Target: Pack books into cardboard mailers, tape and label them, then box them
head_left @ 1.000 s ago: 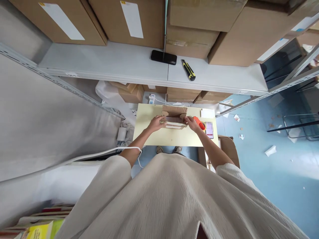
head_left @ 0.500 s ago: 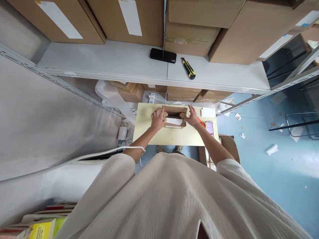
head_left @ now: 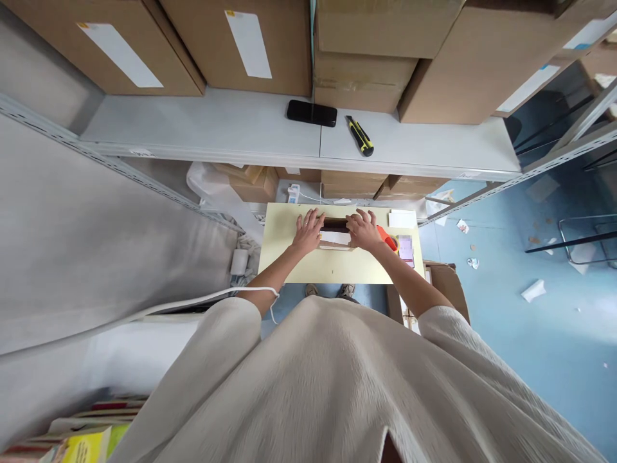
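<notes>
A small open cardboard box (head_left: 335, 233) with a white item inside rests on the pale yellow table (head_left: 289, 263). My left hand (head_left: 308, 231) lies over the box's left end, fingers stretched out and pressed flat on its flap. On the right end rests my right hand (head_left: 364, 229), its fingers also spread and bent over the flap. Both hands hide most of the box's sides.
An orange tool (head_left: 388, 238) and a phone (head_left: 405, 249) lie just right of my right hand, with white paper (head_left: 402, 219) behind. On the grey shelf (head_left: 216, 128) above sit a black case (head_left: 311, 113), a yellow utility knife (head_left: 361, 136) and large cartons. Books (head_left: 77, 444) lie lower left.
The box's flaps stood up a second ago; both hands have moved from its front corners onto its ends and pushed the side flaps down and inward.
</notes>
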A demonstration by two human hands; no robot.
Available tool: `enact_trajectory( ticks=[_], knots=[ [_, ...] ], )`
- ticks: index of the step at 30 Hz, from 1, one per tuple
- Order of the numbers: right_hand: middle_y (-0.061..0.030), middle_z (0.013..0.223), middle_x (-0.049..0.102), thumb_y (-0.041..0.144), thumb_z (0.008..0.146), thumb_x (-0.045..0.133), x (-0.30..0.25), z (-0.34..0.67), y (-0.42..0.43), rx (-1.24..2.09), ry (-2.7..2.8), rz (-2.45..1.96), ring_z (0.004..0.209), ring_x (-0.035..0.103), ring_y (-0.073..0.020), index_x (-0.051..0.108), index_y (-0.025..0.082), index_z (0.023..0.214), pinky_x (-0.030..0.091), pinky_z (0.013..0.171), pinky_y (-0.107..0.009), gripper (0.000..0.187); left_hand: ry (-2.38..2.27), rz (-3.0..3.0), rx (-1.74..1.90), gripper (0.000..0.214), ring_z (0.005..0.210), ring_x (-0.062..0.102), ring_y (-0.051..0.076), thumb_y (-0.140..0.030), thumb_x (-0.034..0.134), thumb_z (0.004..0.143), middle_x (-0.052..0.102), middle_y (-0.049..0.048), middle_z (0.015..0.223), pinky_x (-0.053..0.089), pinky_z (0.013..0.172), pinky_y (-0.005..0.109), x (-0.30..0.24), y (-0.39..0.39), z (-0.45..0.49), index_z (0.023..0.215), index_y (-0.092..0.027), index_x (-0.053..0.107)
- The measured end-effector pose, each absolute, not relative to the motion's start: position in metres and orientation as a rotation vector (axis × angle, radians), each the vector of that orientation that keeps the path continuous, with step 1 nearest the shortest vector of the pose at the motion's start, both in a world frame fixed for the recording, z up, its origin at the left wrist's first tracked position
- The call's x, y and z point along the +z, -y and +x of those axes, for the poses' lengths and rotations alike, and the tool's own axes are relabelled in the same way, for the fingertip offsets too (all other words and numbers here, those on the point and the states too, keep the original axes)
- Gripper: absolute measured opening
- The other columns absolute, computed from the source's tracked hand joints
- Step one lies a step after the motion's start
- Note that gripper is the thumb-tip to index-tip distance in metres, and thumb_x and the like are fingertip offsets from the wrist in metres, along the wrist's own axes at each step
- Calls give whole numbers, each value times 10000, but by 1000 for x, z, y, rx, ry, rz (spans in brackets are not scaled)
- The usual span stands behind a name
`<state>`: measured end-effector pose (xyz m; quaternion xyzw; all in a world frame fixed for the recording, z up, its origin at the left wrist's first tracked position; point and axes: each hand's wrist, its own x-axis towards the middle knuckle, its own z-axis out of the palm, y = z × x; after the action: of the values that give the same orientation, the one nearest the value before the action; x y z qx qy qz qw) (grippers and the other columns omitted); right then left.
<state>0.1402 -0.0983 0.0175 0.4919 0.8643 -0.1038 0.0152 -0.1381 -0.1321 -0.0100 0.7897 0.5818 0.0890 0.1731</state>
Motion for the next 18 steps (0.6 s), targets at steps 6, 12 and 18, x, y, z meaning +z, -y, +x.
enact_trajectory(
  ticks=[6,12,18],
  knots=[
    [-262,1654,628,236,1105,463,-3,144,125,-389,-2658,1455,1524,556,-420,623,76,1624,356,1320,-594,566,-1607,2310,255,692,1731,336,402,-118,546,979,510,231,1773,167,1402,712,-17,151,-141,1662,-216,596],
    [-251,1833,435,326,1154,353,-30,151,139,-532,-2677,1556,1702,405,-387,466,27,1747,358,1367,-561,674,-1581,2306,214,735,1638,468,399,-75,487,972,569,238,1720,295,1333,652,-22,158,-141,1691,-207,571],
    [-194,1929,227,488,1159,380,-49,163,158,-574,-2725,1514,1804,181,-376,212,94,1867,75,1452,-647,827,-1623,2294,154,647,1618,498,367,-126,429,1049,573,224,1714,342,1290,591,-17,165,-139,1671,-212,583]
  ],
)
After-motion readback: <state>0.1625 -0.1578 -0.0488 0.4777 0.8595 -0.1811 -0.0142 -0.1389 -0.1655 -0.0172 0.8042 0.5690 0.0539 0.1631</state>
